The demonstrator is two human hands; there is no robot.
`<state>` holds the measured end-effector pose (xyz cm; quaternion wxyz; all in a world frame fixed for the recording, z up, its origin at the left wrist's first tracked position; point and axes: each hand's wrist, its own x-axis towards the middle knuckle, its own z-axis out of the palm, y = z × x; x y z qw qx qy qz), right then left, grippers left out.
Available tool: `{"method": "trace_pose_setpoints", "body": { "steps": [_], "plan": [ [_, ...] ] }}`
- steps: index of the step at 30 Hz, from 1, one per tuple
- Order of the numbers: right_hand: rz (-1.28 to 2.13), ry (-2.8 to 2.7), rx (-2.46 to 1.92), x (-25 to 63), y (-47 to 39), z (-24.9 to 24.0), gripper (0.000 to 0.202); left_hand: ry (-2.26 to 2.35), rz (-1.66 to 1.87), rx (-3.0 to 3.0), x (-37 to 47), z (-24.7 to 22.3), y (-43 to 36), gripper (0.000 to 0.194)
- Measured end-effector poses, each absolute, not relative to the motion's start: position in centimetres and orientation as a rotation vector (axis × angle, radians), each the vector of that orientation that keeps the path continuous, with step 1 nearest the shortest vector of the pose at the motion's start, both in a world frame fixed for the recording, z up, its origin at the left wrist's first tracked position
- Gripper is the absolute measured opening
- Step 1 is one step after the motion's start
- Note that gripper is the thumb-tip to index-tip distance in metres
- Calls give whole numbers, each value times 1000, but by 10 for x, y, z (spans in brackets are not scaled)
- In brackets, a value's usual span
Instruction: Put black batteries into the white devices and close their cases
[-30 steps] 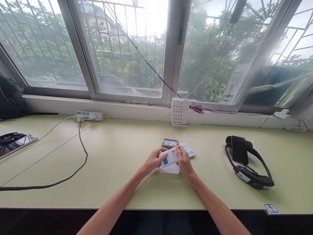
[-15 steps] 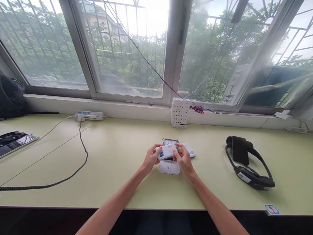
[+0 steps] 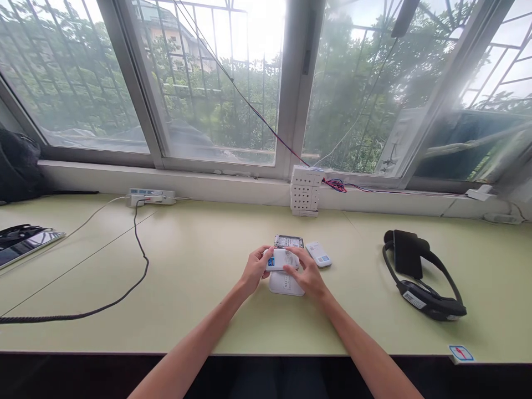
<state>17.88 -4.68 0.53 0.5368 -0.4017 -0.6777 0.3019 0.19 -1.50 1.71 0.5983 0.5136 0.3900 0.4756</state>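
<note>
Between my hands is a small white flat device [image 3: 279, 260] with rounded corners, a blue label and a printed code on its face. My left hand [image 3: 254, 270] grips its left end, thumb on top. My right hand [image 3: 310, 274] holds its right side, thumb along the near edge and fingers over the far one. Just beyond lies an opened device [image 3: 290, 241] with a dark frame and a printed label inside. Partly under my hands, a white cover-like panel [image 3: 286, 284] rests on the table. Right of my right hand lies another white device [image 3: 318, 254] with a blue label.
On the table [image 3: 199, 310], a black head strap with a phone-like block [image 3: 415, 277] lies at the right. A power strip [image 3: 151, 197] and black cable [image 3: 143, 257] are at the left. A white punched box [image 3: 306, 191] stands by the window sill. A tablet [image 3: 29, 246] lies far left.
The held device has turned from tilted to nearly level and come slightly lower. My right hand's fingers have shifted left along it, uncovering more of the white device at the right.
</note>
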Motion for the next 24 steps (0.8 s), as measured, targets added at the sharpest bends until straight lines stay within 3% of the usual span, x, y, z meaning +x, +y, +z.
{"method": "trace_pose_setpoints", "body": {
  "steps": [6, 15, 24],
  "plan": [
    [564, -1727, -957, 180, -48, 9, 45, 936, 1079, 1182, 0, 20, -16, 46],
    [536, -1828, -962, 181, -50, 7, 62, 966, 1022, 1184, 1, 20, -16, 40],
    [402, -1841, -996, 180, -50, 4, 54, 937, 1031, 1168, 0, 22, -17, 38]
  ]
}}
